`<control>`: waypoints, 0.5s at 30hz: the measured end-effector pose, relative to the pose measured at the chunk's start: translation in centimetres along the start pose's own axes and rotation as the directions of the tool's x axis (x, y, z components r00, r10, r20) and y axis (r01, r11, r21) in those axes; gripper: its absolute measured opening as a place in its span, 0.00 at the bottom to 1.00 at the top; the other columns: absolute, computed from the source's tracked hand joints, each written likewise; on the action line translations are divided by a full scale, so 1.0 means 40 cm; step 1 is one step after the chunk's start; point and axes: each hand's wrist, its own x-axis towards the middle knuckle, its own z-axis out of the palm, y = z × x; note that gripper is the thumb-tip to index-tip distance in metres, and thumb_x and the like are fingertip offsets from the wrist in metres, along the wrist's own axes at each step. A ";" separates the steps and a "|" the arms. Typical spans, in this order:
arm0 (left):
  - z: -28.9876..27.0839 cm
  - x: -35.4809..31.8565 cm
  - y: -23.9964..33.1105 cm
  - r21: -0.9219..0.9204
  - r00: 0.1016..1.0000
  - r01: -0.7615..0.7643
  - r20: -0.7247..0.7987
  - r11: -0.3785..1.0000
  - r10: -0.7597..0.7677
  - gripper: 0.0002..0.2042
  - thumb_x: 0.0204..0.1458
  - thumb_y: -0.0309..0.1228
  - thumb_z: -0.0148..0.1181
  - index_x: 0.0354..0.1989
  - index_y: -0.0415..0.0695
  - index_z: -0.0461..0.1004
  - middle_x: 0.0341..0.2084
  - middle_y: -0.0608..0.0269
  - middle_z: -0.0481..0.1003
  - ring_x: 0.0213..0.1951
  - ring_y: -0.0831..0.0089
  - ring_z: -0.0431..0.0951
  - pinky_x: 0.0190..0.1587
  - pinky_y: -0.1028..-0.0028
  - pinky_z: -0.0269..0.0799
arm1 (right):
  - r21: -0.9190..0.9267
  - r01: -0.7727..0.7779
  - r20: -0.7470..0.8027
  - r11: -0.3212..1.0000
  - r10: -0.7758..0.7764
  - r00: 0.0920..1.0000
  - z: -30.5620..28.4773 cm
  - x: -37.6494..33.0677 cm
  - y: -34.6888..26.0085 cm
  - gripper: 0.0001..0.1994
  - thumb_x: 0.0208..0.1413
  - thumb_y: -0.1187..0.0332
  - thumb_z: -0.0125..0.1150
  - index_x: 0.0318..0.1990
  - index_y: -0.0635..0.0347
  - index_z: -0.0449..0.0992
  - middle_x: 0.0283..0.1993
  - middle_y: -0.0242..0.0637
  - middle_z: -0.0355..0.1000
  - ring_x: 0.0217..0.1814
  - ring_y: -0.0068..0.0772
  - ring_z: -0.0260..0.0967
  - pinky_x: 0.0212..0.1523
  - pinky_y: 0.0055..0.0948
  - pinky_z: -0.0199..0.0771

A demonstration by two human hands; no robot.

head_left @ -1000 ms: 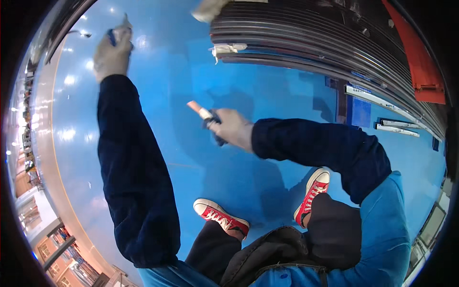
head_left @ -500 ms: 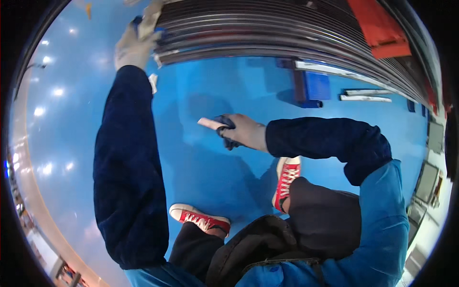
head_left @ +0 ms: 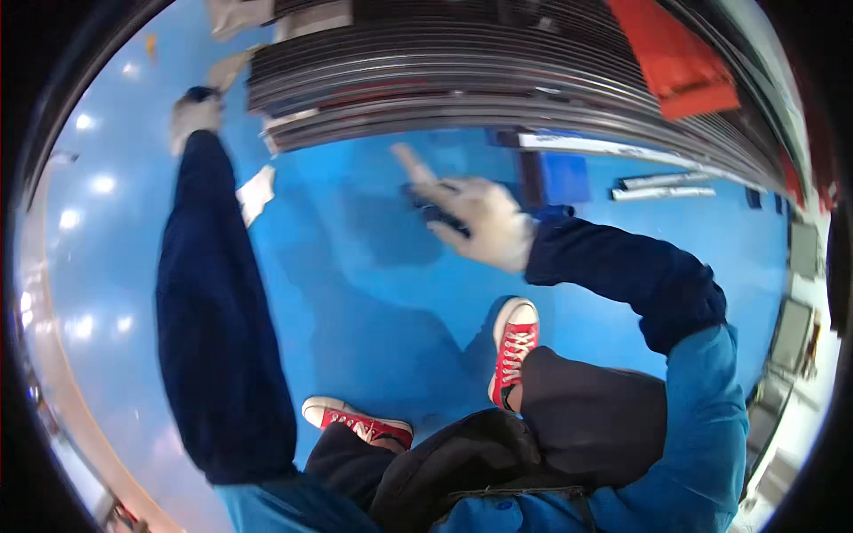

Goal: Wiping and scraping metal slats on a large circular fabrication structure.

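Observation:
My left hand [head_left: 194, 114], in a pale glove, is stretched far forward at the upper left, close to the left end of a stack of long dark metal sheets [head_left: 498, 84]. Its fingers are closed around a small dark blue object [head_left: 201, 92]. My right hand [head_left: 484, 220], also gloved, is raised over the blue floor [head_left: 355, 293] just in front of the stack. It grips a dark-handled tool [head_left: 434, 209] whose pale tip [head_left: 409, 163] points up-left toward the stack's front edge. Both sleeves are dark blue.
My red sneakers [head_left: 514, 346] [head_left: 355, 420] stand on the floor below the hands. A white scrap [head_left: 256, 191] lies beside my left sleeve. A blue block [head_left: 564, 176] and pale bars [head_left: 662, 182] lie right of the stack; a red sheet [head_left: 675, 62] rests on top.
The view has swung toward the stack, which now fills the top. My right hand has risen up and right with the tool. My left hand stays stretched out beside the stack's left end.

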 end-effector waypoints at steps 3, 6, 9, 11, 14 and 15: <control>-0.010 -0.093 0.157 0.235 0.997 0.078 -0.034 0.969 -0.072 0.18 0.46 0.47 0.53 0.35 0.46 0.78 0.31 0.60 0.78 0.33 0.64 0.78 0.36 0.66 0.72 | -0.399 0.125 -0.094 0.908 -0.176 0.980 -0.077 0.037 0.087 0.40 0.40 0.69 0.65 0.64 0.54 0.54 0.55 0.42 0.64 0.50 0.39 0.66 0.53 0.37 0.65; -0.102 -0.127 0.205 0.112 0.995 0.103 -0.014 0.988 -0.102 0.12 0.46 0.42 0.54 0.33 0.50 0.77 0.33 0.57 0.78 0.36 0.58 0.78 0.36 0.62 0.72 | -0.626 -0.154 -0.231 0.764 0.007 0.973 -0.159 0.137 0.158 0.44 0.39 0.62 0.68 0.65 0.54 0.50 0.63 0.42 0.56 0.59 0.45 0.58 0.60 0.39 0.57; -0.170 -0.092 0.192 0.099 0.987 0.087 -0.145 0.991 -0.072 0.12 0.45 0.41 0.54 0.34 0.49 0.78 0.32 0.57 0.78 0.36 0.57 0.78 0.35 0.62 0.72 | -0.826 -0.115 -0.190 0.552 -0.080 0.979 -0.214 0.245 0.232 0.49 0.39 0.53 0.68 0.66 0.56 0.46 0.61 0.48 0.58 0.60 0.45 0.59 0.60 0.45 0.58; -0.192 -0.061 0.155 0.161 0.980 0.083 -0.190 0.983 -0.051 0.13 0.45 0.41 0.54 0.35 0.50 0.78 0.32 0.57 0.78 0.36 0.56 0.78 0.35 0.62 0.72 | -0.818 -0.157 -0.119 0.553 0.105 0.987 -0.219 0.302 0.306 0.52 0.35 0.52 0.70 0.66 0.54 0.44 0.60 0.47 0.59 0.61 0.46 0.58 0.60 0.44 0.56; -0.192 -0.034 0.021 0.271 0.990 0.134 0.008 0.953 -0.142 0.16 0.44 0.41 0.53 0.43 0.54 0.75 0.37 0.58 0.77 0.40 0.58 0.77 0.38 0.65 0.71 | -0.815 -0.200 -0.035 0.543 0.299 0.954 -0.211 0.327 0.342 0.55 0.31 0.51 0.72 0.67 0.52 0.43 0.60 0.46 0.60 0.61 0.47 0.57 0.60 0.42 0.54; -0.165 -0.060 -0.023 0.353 0.993 0.092 0.039 0.931 -0.113 0.18 0.44 0.42 0.53 0.45 0.55 0.74 0.39 0.59 0.77 0.42 0.59 0.76 0.40 0.66 0.70 | -0.810 -0.208 -0.039 0.548 0.304 0.952 -0.210 0.328 0.336 0.56 0.31 0.50 0.72 0.67 0.52 0.42 0.59 0.47 0.60 0.60 0.48 0.58 0.60 0.43 0.55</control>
